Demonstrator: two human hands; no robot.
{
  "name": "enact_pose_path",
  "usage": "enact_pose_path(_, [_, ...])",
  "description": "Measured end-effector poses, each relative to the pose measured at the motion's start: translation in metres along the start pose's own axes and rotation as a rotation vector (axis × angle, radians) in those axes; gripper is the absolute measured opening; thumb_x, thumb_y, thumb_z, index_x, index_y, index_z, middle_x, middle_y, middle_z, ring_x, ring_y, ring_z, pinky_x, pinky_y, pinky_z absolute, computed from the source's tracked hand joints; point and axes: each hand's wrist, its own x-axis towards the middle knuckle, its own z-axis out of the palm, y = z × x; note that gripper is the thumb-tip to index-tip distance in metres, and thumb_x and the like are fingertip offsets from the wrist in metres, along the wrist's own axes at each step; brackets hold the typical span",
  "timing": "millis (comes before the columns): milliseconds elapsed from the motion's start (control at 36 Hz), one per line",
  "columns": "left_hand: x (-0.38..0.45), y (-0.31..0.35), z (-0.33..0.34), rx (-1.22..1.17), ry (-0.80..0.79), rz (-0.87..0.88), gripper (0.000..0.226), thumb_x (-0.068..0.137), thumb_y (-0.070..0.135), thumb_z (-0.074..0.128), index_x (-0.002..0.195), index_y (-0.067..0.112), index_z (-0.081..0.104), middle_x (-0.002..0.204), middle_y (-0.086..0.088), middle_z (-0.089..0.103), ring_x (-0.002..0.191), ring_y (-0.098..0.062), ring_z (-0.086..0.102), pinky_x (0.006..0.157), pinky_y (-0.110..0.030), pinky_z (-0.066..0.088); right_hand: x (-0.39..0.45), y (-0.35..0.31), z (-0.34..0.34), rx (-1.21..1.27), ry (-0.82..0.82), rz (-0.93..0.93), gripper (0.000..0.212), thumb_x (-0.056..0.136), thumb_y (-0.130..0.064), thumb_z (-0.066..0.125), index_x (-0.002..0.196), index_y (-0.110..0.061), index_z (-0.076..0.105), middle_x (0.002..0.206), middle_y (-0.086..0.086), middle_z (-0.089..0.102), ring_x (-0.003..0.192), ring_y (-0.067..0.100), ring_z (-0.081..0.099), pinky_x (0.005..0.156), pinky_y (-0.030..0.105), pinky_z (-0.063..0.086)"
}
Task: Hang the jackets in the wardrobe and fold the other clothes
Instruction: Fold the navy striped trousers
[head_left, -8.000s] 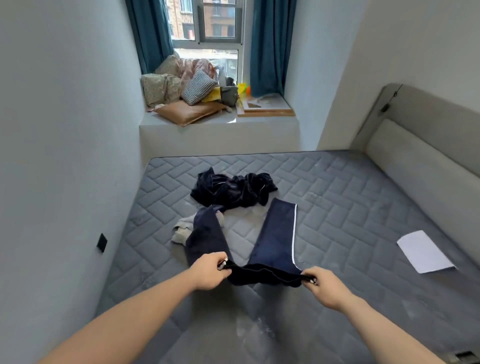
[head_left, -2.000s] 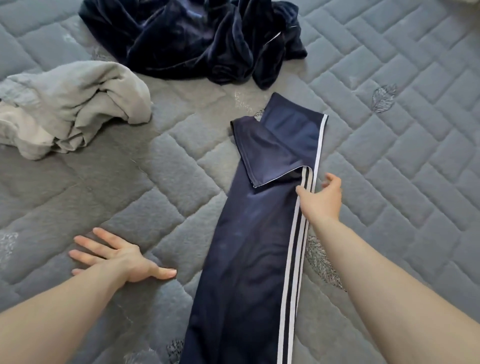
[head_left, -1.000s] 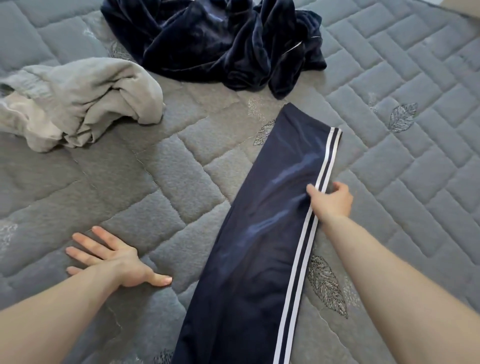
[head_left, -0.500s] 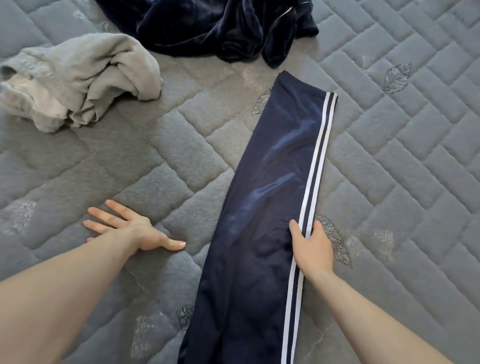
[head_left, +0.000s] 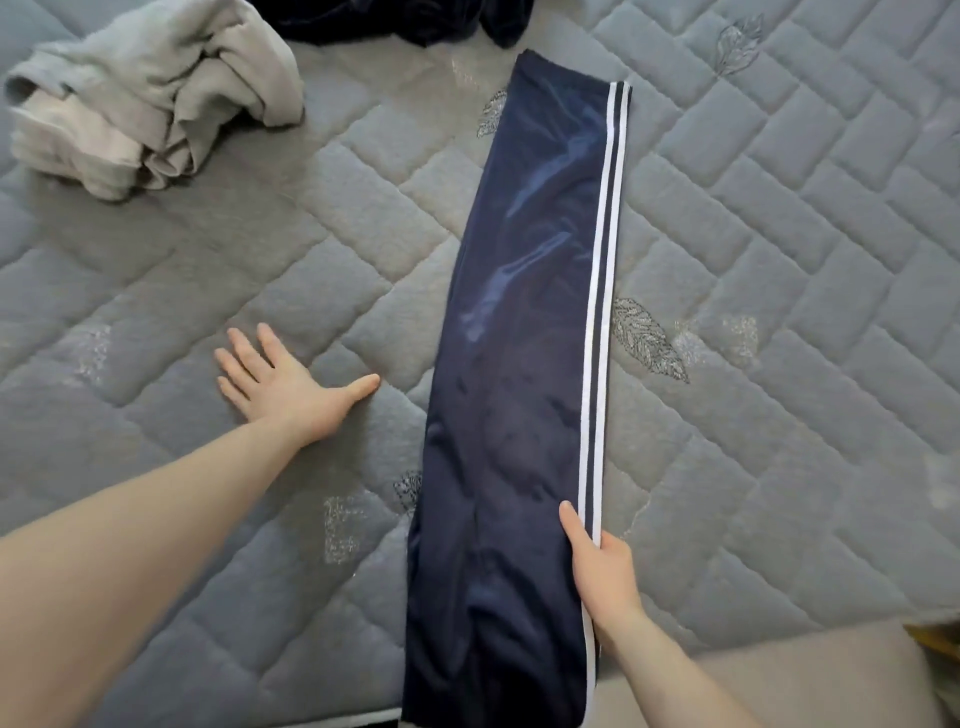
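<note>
Navy track trousers (head_left: 524, 364) with white side stripes lie folded lengthwise, leg on leg, on the grey quilted mattress (head_left: 779, 260), running from the near edge away from me. My right hand (head_left: 602, 566) lies flat along their striped right edge near the waist end, fingers straight. My left hand (head_left: 283, 382) presses flat on the mattress to the left of the trousers, fingers spread, touching no cloth.
A crumpled grey garment (head_left: 150, 93) lies at the upper left. A dark blue velvet garment (head_left: 395, 26) shows at the top edge, mostly cut off. The beige bed frame (head_left: 805, 680) runs along the lower right.
My right hand has slid down the striped edge from the leg end toward the waist, flattening the trousers. The turned-back leg end now lies straight. My left hand stays planted.
</note>
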Motion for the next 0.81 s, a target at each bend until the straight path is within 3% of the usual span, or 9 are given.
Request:
enact_pose_path(56, [-0.024,-0.024,0.013,-0.104,0.102,0.159,0.121,0.073,0.070,0.075,0.161,0.013,0.016,0.170,-0.010,0.004,0.157,-0.030,0.000,0.127,-0.047,0.003,-0.006,0.006,-0.002,0.022,0.000,0.026,0.058,0.086,-0.057,0.072,0.091,0.001,0.073,0.077,-0.002,0.070,0.069,0.014,0.062,0.068,0.029,0.052])
enact_pose_path(139, [-0.076,-0.056,0.032,-0.186,0.076,0.298,0.085,0.085,0.044,0.076,0.153,0.010,0.038,0.166,-0.010,0.022,0.154,-0.027,0.015,0.127,-0.044,0.014,-0.020,0.015,-0.006,0.026,-0.043,0.054,0.044,0.085,-0.056,0.074,0.087,-0.011,0.077,0.084,-0.003,0.079,0.070,0.009,0.071,0.066,0.024,0.058])
enact_pose_path(194, [-0.118,-0.076,0.043,-0.195,-0.007,0.368,0.073,0.086,0.037,0.077,0.148,0.014,0.046,0.164,-0.008,0.028,0.152,-0.026,0.020,0.125,-0.043,0.019,-0.031,0.024,-0.009,0.025,-0.074,0.070,0.040,0.084,-0.054,0.075,0.092,-0.016,0.078,0.089,-0.005,0.079,0.079,0.010,0.074,0.077,0.031,0.061])
enact_pose_path(333, [-0.209,-0.112,0.062,-0.107,-0.228,0.457,0.065,0.084,0.042,0.077,0.142,0.020,0.057,0.157,-0.003,0.038,0.145,-0.026,0.031,0.120,-0.041,0.029,-0.065,0.052,-0.018,0.023,-0.122,0.079,0.031,0.083,-0.047,0.078,0.099,-0.021,0.077,0.090,-0.014,0.079,0.082,0.005,0.075,0.079,0.028,0.058])
enact_pose_path(472, [-0.258,-0.119,0.075,-0.244,-0.348,0.254,0.057,0.081,0.037,0.080,0.132,0.026,0.058,0.123,0.008,0.052,0.119,-0.019,0.049,0.102,-0.034,0.041,-0.094,0.084,-0.023,0.013,-0.153,0.103,0.024,0.087,-0.032,0.077,0.107,-0.018,0.075,0.093,-0.010,0.079,0.088,0.010,0.075,0.085,0.032,0.060])
enact_pose_path(556, [-0.274,-0.119,0.080,-0.464,-0.499,0.046,0.055,0.073,0.033,0.085,0.120,0.033,0.056,0.112,0.007,0.061,0.098,-0.015,0.062,0.088,-0.028,0.049,-0.108,0.097,-0.027,0.003,-0.163,0.142,0.020,0.088,-0.025,0.077,0.106,-0.016,0.074,0.093,-0.006,0.079,0.086,0.012,0.075,0.076,0.028,0.060])
enact_pose_path(639, [-0.281,-0.120,0.084,-0.486,-0.576,-0.061,0.049,0.074,0.028,0.088,0.112,0.029,0.056,0.099,0.006,0.066,0.079,-0.013,0.063,0.071,-0.021,0.046,-0.121,0.105,-0.030,0.002,-0.162,0.158,0.017,0.088,-0.013,0.074,0.105,-0.013,0.073,0.091,-0.003,0.078,0.079,0.011,0.073,0.060,0.017,0.052])
enact_pose_path(722, [-0.279,-0.122,0.085,-0.503,-0.675,-0.065,0.025,0.082,0.015,0.083,0.101,0.016,0.068,0.090,0.006,0.077,0.086,-0.011,0.073,0.074,-0.022,0.053,-0.132,0.109,-0.034,-0.019,-0.203,0.178,0.017,0.086,-0.008,0.070,0.102,-0.012,0.071,0.085,0.000,0.075,0.071,0.013,0.067,0.052,0.017,0.047])
enact_pose_path(806, [-0.279,-0.124,0.083,-0.485,-0.734,-0.028,0.010,0.090,0.008,0.074,0.100,0.008,0.075,0.097,-0.001,0.079,0.099,-0.018,0.074,0.093,-0.041,0.057,-0.139,0.115,-0.037,-0.047,-0.265,0.184,0.021,0.084,-0.007,0.070,0.103,-0.014,0.068,0.092,0.001,0.076,0.082,0.016,0.071,0.063,0.022,0.054])
